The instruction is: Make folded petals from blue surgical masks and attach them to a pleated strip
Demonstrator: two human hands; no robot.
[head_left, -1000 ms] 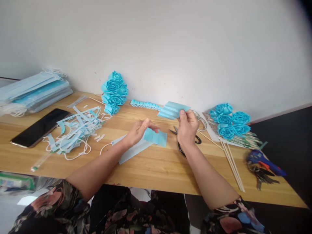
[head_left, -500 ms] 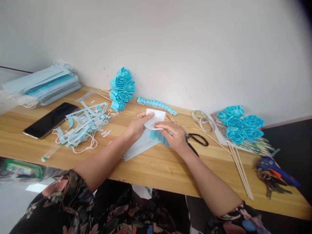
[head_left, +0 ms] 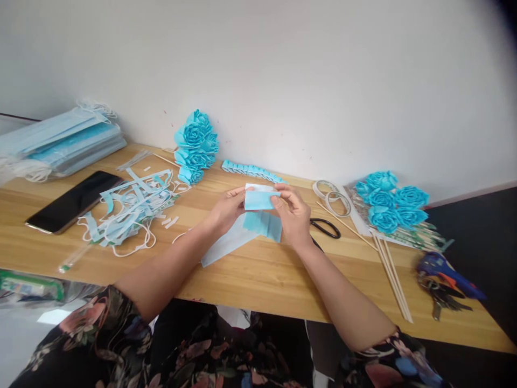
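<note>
The blue piece (head_left: 260, 200) is held up just above the table (head_left: 262, 283), in front of the person, pinched at both ends: the left hand (head_left: 226, 211) grips its left edge between thumb and fingers, and the right hand (head_left: 293, 215) grips its right edge the same way, thumb on top. Both hands are closed on it, and neither holds anything else. The piece looks folded, with a paler layer showing along its top edge. To handle it well, it seems best to line the edges up before pressing and to pinch near the corners, so the thin layers do not slip apart. Right below lie a pleated piece (head_left: 264, 224) and a pale sheet (head_left: 224, 247) flat on the wood. Scissors (head_left: 325, 228) lie just beside the right hand, with tape rings (head_left: 333, 197) beyond them. Farther out are a row of folded bits (head_left: 252, 171), scraps (head_left: 129, 207), a phone (head_left: 72, 200), stacked masks (head_left: 60, 143), two bunches of roses (head_left: 196, 143) (head_left: 390, 205), sticks (head_left: 391, 275) and a glue gun (head_left: 448, 269).
</note>
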